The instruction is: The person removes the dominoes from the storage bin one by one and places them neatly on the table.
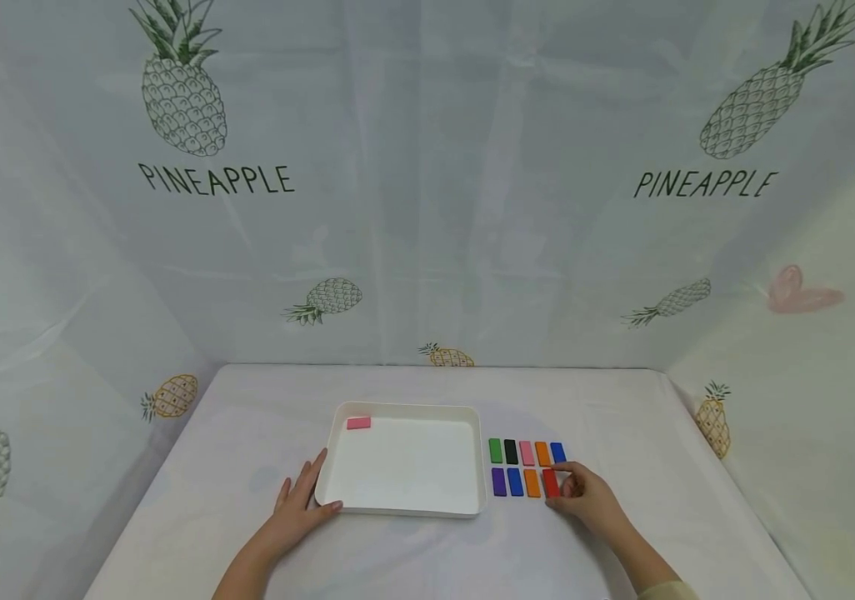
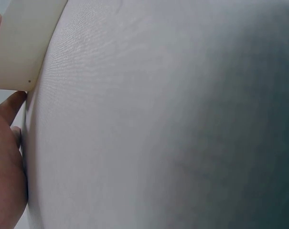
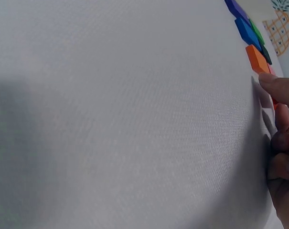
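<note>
A white tray (image 1: 405, 467) lies on the table, with one pink block (image 1: 358, 423) in its far left corner. My left hand (image 1: 296, 512) rests against the tray's near left corner, fingers spread, thumb at the front rim; the left wrist view shows only part of this hand (image 2: 5, 157). Right of the tray, my right hand (image 1: 588, 500) pinches a red block (image 1: 551, 483) lengthwise between thumb and forefinger, at the right end of the near row. In the right wrist view the thumb (image 3: 280, 88) largely hides that block.
Beside the red block in the near row lie an orange block (image 1: 532, 483), a blue block (image 1: 514, 482) and a purple block (image 1: 498, 482). The far row holds green (image 1: 496, 451), black, pink, orange and blue blocks. Pineapple-printed cloth walls (image 1: 427, 208) surround the table.
</note>
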### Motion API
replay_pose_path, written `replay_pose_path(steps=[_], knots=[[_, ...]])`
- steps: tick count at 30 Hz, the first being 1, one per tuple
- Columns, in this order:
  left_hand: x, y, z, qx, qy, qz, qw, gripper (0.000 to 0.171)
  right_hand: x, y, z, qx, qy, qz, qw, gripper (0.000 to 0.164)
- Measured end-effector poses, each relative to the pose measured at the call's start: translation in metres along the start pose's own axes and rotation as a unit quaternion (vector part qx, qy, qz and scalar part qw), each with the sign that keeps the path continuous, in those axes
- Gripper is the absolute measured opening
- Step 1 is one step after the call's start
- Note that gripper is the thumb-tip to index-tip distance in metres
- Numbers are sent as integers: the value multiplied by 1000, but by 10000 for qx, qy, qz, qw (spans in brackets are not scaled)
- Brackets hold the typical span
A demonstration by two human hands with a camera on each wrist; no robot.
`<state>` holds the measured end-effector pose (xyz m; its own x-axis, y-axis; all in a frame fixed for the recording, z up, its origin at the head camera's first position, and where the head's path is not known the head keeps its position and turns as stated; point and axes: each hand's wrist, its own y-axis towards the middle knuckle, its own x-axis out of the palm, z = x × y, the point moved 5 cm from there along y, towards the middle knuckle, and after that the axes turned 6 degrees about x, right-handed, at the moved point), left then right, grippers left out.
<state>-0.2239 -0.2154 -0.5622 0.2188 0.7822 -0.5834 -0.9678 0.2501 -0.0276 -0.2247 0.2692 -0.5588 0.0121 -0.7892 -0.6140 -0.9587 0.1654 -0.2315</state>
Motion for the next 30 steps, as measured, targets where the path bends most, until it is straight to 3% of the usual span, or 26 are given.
replay_pose_path(steps=[30], knots=[[0, 0, -1, -51, 48, -95, 9999, 98, 4, 6, 3, 88, -173, -7, 9998, 56]])
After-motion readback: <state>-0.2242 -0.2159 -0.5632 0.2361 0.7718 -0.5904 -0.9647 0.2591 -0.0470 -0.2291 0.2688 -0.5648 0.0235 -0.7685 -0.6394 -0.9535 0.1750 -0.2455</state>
